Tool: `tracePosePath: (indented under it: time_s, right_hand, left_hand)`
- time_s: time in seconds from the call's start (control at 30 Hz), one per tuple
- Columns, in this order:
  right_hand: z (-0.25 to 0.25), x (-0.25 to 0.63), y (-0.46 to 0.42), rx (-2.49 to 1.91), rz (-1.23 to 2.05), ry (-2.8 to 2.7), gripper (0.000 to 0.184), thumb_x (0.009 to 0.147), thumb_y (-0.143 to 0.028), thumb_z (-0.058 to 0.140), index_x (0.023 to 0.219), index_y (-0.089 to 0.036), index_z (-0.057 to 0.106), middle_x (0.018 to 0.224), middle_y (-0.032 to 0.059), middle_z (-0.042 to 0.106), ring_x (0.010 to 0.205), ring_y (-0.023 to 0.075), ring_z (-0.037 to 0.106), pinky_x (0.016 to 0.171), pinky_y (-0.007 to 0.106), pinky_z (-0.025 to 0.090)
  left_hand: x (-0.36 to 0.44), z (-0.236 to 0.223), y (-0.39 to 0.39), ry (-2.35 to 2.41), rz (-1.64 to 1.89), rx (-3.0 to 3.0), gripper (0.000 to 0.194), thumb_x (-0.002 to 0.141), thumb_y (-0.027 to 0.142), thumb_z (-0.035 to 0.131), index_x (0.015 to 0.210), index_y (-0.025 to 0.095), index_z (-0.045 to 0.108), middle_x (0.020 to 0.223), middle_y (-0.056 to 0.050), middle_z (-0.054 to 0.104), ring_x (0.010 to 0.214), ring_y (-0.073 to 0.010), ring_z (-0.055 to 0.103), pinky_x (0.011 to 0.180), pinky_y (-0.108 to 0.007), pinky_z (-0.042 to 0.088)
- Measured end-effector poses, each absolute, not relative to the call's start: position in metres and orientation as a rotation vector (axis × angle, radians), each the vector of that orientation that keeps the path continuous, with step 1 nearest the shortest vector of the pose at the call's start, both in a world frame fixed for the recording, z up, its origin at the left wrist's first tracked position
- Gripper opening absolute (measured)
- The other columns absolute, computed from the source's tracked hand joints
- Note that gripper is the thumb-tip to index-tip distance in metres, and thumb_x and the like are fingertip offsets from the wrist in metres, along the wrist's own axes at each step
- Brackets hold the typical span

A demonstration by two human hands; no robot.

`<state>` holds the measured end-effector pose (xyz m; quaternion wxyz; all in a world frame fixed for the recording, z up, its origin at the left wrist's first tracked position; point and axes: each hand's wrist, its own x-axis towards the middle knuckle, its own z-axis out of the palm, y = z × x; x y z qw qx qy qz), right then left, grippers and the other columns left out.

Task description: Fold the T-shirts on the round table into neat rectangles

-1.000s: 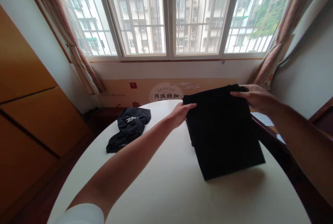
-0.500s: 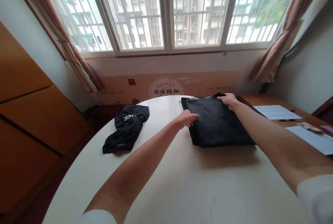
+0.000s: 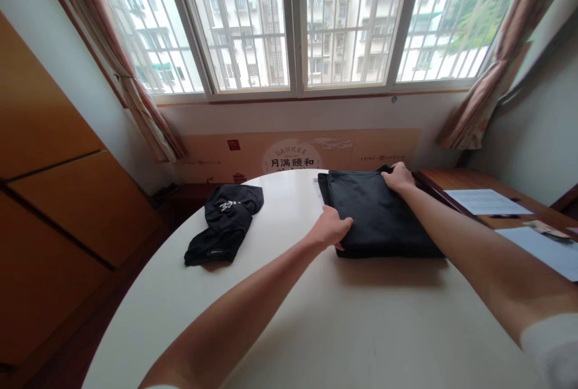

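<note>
A folded black garment (image 3: 377,214) lies flat on the round white table (image 3: 289,317), toward its far right side. My left hand (image 3: 333,229) grips the garment's near left corner, fingers curled round the edge. My right hand (image 3: 398,177) is closed on the garment's far right corner. A second dark garment with white print (image 3: 226,220) lies crumpled on the table's far left, away from both hands.
A wooden desk (image 3: 478,184) with white papers (image 3: 485,201) and a pen stands to the right of the table. A wooden cabinet (image 3: 54,196) fills the left side. Behind the table are a cardboard panel (image 3: 289,157), a barred window and curtains.
The black garment, held up a second ago, now lies flat on the table. My left hand has slid from its far left edge down to the near left corner.
</note>
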<state>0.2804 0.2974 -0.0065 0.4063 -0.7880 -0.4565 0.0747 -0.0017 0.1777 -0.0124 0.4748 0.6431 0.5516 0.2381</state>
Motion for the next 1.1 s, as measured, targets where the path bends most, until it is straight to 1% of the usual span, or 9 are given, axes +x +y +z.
tracePosePath:
  time_s: [0.1,0.23,0.33,0.4,0.47,0.57,0.8,0.97,1.1]
  right_hand:
    - [-0.007,0.249,0.281,-2.041,-0.035,-1.401,0.074,0.089,-0.036,0.066,0.151,-0.002,0.045,0.153,0.0342,0.047,0.144,0.0466,0.042,0.116,0.062,0.031]
    - [-0.023,0.198,0.252,-2.059,0.024,-2.022,0.073,0.103,-0.055,0.039,0.162,-0.012,0.035,0.17,0.0213,0.032,0.156,0.0383,0.027,0.124,0.066,0.016]
    - [-0.035,0.18,0.24,-2.077,0.111,-2.116,0.075,0.105,-0.059,0.029,0.165,-0.015,0.031,0.174,0.0151,0.026,0.16,0.0346,0.021,0.126,0.066,0.01]
    - [-0.037,0.182,0.237,-2.061,0.114,-2.138,0.073,0.106,-0.059,0.028,0.166,-0.017,0.031,0.174,0.0116,0.025,0.161,0.031,0.02,0.128,0.062,0.009]
    - [-0.036,0.193,0.236,-2.067,0.124,-2.147,0.07,0.106,-0.057,0.028,0.166,-0.022,0.031,0.174,0.0077,0.026,0.161,0.0276,0.019,0.129,0.06,0.008]
    - [-0.032,0.217,0.237,-2.159,0.121,-2.067,0.067,0.107,-0.055,0.023,0.166,-0.024,0.032,0.175,0.0075,0.023,0.162,0.0288,0.017,0.127,0.065,0.008]
    - [-0.026,0.229,0.247,-2.35,0.111,-1.879,0.073,0.107,-0.053,0.016,0.167,-0.013,0.027,0.174,0.019,0.021,0.159,0.0381,0.022,0.121,0.074,0.016]
    - [-0.03,0.176,0.269,-2.219,0.132,-2.05,0.075,0.106,-0.061,0.023,0.168,-0.019,0.027,0.175,0.0126,0.019,0.161,0.0334,0.017,0.125,0.068,0.01]
    - [-0.032,0.135,0.279,-2.16,0.141,-2.103,0.077,0.106,-0.061,0.023,0.17,-0.019,0.02,0.177,0.0142,0.012,0.162,0.0339,0.012,0.125,0.068,0.008]
  left_hand:
    - [-0.015,-0.018,0.149,1.32,0.527,1.677,0.056,0.094,0.033,0.063,0.136,0.004,0.038,0.098,-0.019,0.071,0.061,-0.024,0.07,0.054,-0.035,0.059]
    - [-0.027,-0.02,0.126,1.363,0.579,1.922,0.043,0.096,0.027,0.058,0.13,0.006,0.043,0.099,-0.019,0.073,0.09,-0.0296,0.072,0.086,-0.039,0.057]
    - [-0.031,-0.017,0.113,1.366,0.576,1.991,0.044,0.096,0.024,0.057,0.134,0.003,0.045,0.117,-0.024,0.07,0.11,-0.032,0.068,0.097,-0.039,0.053]
    - [-0.032,-0.015,0.105,1.387,0.602,2.111,0.058,0.095,0.023,0.058,0.145,0.001,0.04,0.134,-0.028,0.061,0.124,-0.034,0.062,0.106,-0.041,0.049]
    - [-0.033,-0.017,0.098,1.411,0.609,2.272,0.069,0.095,0.022,0.058,0.158,0.007,0.034,0.15,-0.028,0.05,0.136,-0.0363,0.054,0.114,-0.045,0.043]
    - [-0.032,-0.026,0.091,1.393,0.516,2.42,0.066,0.098,0.025,0.052,0.162,0.019,0.038,0.159,-0.024,0.043,0.142,-0.0388,0.049,0.117,-0.051,0.039]
    - [-0.028,-0.036,0.087,1.398,0.509,2.549,0.064,0.099,0.031,0.048,0.157,0.006,0.045,0.156,-0.031,0.045,0.142,-0.0415,0.05,0.118,-0.05,0.038]
    - [-0.026,-0.039,0.087,1.396,0.505,2.59,0.067,0.097,0.031,0.049,0.157,0.001,0.043,0.157,-0.034,0.044,0.143,-0.0417,0.049,0.117,-0.047,0.04]
    - [-0.027,-0.041,0.088,1.39,0.507,2.635,0.068,0.098,0.033,0.049,0.157,0.0,0.043,0.155,-0.035,0.045,0.141,-0.0422,0.051,0.116,-0.048,0.042]
